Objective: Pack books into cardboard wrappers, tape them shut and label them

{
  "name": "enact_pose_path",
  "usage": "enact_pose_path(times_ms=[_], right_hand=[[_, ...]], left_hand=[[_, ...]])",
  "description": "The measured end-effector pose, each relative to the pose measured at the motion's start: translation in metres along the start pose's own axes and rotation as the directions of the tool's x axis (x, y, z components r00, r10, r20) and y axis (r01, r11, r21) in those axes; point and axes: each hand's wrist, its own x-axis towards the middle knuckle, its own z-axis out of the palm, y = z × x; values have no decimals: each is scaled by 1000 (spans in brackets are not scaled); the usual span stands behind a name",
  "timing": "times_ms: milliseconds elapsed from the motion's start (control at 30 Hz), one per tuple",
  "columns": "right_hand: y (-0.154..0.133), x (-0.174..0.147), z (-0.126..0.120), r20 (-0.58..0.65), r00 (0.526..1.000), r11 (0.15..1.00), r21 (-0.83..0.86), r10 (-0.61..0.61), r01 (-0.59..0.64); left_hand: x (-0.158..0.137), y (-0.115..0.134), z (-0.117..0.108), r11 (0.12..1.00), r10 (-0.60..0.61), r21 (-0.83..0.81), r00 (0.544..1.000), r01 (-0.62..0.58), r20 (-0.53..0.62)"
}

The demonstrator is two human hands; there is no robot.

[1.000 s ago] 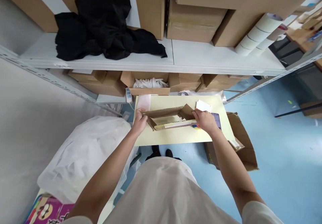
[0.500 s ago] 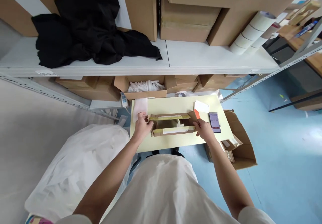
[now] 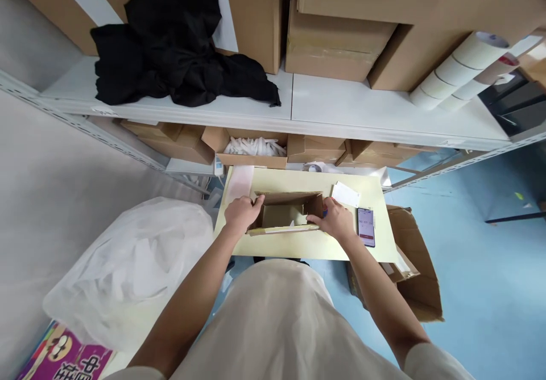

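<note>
A small brown cardboard box (image 3: 286, 198) stands over the pale yellow table (image 3: 273, 248), its open top facing me. My left hand (image 3: 242, 214) grips its left end, thumb over the rim. At the right end my right hand (image 3: 336, 219) holds the wall, with the thumb reaching inside. Pale yellow shows within the box; whether that is its bottom or the table, I cannot tell. A small blue bit beside my right fingers is too small to name. Close to that hand lie a phone (image 3: 365, 227) and white papers (image 3: 346, 194).
A shelf (image 3: 341, 104) above the table bears large cartons (image 3: 333, 50), black cloth (image 3: 179, 56) and tape rolls (image 3: 460, 70). Beneath it sits an open box of white items (image 3: 255, 147). A big white bag (image 3: 136, 266) stands left, an open carton (image 3: 416, 255) on the floor right.
The box's opening has spread wider, and its taped upper edges no longer stand close together. My right thumb has moved inside. The orange piece near my right hand is out of sight.
</note>
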Motion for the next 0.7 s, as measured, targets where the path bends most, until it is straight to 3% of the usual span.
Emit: enact_pose_path(times_ms=[133,233,333,400,533,700], right_hand=[[-7,11,3,34,997,998,21,-63,62],[-10,17,4,122,989,995,62,-80,73],[-12,20,4,214,976,999,27,-36,31],[-14,21,5,250,968,1000,1,2,-2],[-16,28,8,310,949,997,46,49,-67],[-26,38,7,405,901,977,71,155,-200]], left_hand=[[-3,12,-6,997,32,76,999,-31,-13],[-5,2,0,982,188,-11,982,-188,-3],[-4,-24,8,893,422,-211,903,-397,84],[-2,-41,11,837,498,-332,857,-435,132],[-4,-58,13,803,519,-419,842,-423,144],[-16,-45,18,836,533,-262,828,-483,174]])
